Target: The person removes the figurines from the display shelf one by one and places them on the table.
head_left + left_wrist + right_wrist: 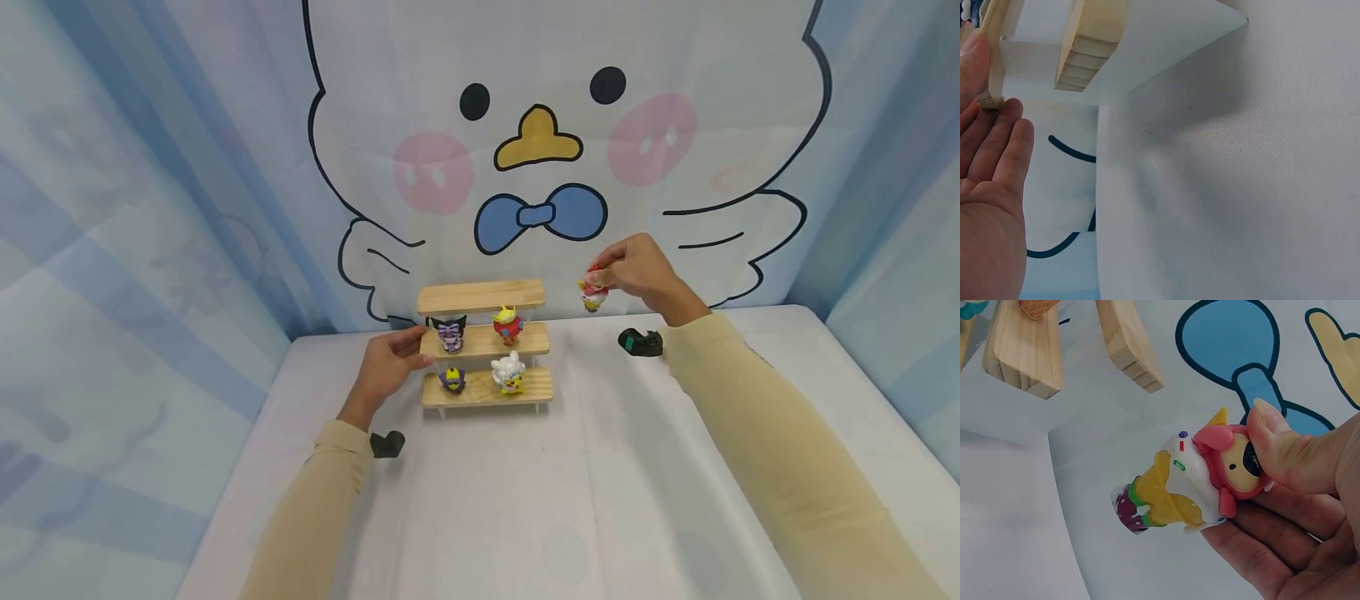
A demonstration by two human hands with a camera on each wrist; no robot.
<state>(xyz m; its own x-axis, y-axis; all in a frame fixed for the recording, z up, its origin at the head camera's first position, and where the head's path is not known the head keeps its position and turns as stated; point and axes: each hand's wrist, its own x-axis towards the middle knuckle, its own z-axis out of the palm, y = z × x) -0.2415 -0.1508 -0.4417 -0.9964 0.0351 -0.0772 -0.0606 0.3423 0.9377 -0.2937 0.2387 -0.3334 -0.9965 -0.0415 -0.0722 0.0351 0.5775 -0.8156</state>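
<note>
A three-tier wooden display stand [487, 342] with white supports stands at the back of the table. My left hand [386, 367] grips the left end of its middle board [994, 69], thumb above and fingers beneath. Right of the stand, in the air, my right hand [641, 265] pinches a small figurine [1194, 481] with a pink hooded head and an ice-cream-like body; its base points down-left in the right wrist view. On the middle board are a black-and-purple figurine [451, 335] and a red one with a yellow-green head [507, 327]. The lowest board bears a purple-and-yellow figurine [453, 380] and a white-and-yellow one [509, 373].
The white-covered table [510, 508] runs forward from the stand. A curtain [540, 275] with a cartoon bird hangs close behind it. Dark wrist-worn devices [641, 342] show beside both sleeves.
</note>
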